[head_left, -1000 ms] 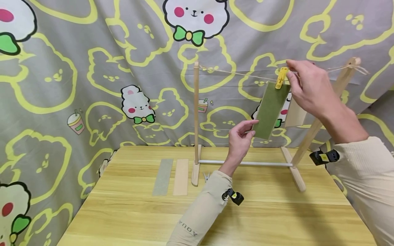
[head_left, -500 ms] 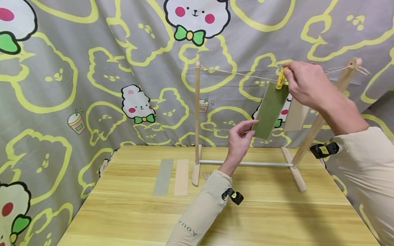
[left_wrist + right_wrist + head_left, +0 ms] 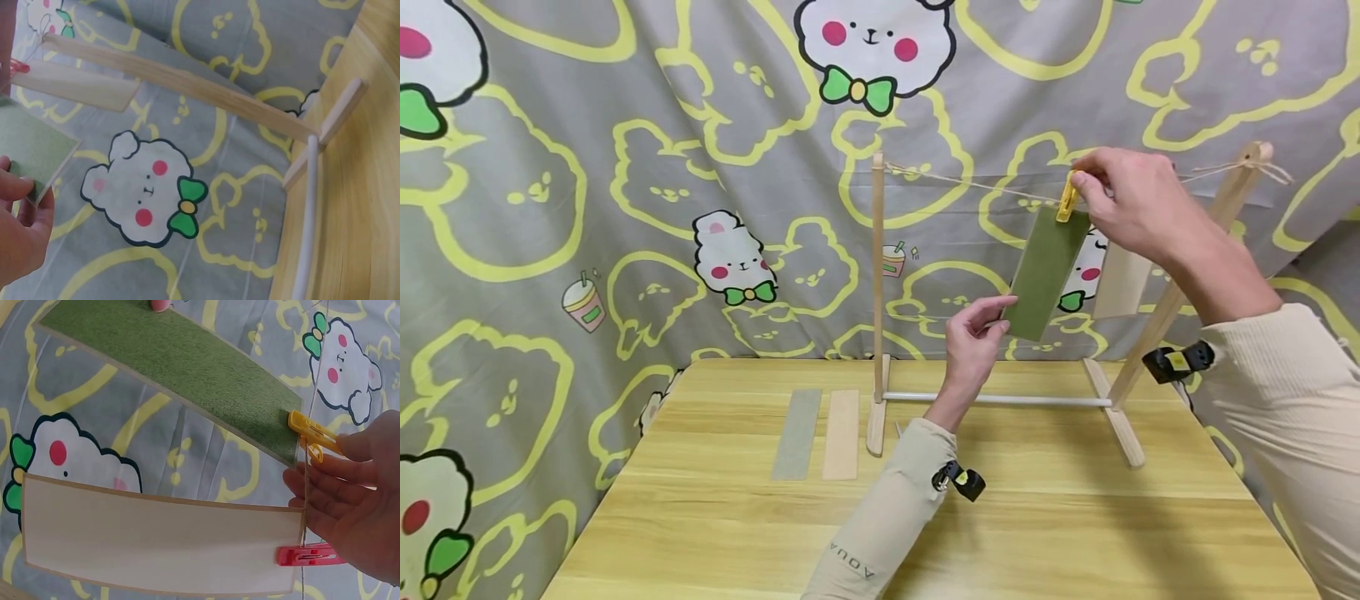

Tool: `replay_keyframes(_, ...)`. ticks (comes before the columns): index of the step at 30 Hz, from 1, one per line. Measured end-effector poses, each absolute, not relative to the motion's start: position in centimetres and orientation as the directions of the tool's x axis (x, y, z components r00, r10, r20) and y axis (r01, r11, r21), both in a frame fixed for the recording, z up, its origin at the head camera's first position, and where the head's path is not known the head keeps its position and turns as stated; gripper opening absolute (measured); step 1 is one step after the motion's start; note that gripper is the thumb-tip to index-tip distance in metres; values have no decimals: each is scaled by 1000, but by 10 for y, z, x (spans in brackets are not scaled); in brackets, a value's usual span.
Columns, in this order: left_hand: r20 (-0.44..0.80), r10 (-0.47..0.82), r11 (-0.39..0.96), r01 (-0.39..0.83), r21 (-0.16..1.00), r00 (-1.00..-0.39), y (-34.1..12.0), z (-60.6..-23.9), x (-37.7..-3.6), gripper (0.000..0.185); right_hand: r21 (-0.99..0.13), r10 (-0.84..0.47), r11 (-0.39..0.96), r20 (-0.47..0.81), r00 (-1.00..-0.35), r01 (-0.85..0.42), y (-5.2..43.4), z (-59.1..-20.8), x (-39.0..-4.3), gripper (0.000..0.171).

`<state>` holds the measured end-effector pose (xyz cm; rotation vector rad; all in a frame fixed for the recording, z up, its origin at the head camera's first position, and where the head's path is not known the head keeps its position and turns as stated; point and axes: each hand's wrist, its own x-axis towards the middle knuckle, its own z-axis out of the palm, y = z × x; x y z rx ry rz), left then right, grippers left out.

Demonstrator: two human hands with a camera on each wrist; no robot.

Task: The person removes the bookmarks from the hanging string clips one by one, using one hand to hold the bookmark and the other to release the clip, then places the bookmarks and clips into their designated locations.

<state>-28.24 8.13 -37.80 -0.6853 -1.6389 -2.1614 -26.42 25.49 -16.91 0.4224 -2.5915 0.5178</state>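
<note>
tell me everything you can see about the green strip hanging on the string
The green strip is a long, thin rectangle with a matte, felt-like olive face and pale edges. It hangs tilted from the string of the wooden rack, held at its top corner by a yellow clothespin. The right hand pinches that pin, and the left hand pinches the strip's lower corner. A beige strip on a pink clip hangs beside it.

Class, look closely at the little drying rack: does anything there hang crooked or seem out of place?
Yes. The green strip hangs slanted from its yellow clip on the string, its bottom corner pinched by the left hand.
</note>
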Motion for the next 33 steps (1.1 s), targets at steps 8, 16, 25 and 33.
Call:
replay_keyframes(8,562,13,-280,537,796,-827,80,-380,-281,35,-426,-122,837,464,-878,-342,257,-168,-262,43)
replay_keyframes(16,557,11,-273,533,800,-830,76,-381,-280,36,-478,-38,815,519,-854,-327,254,-169,-261,36)
replay_keyframes(25,571,13,-278,545,791,-821,71,-377,-282,35,-558,100,750,626,-773,-355,254,-171,-263,32)
replay_keyframes(33,565,15,-276,540,795,-825,69,-376,-280,35,-590,133,696,666,-734,-410,258,-171,-260,25)
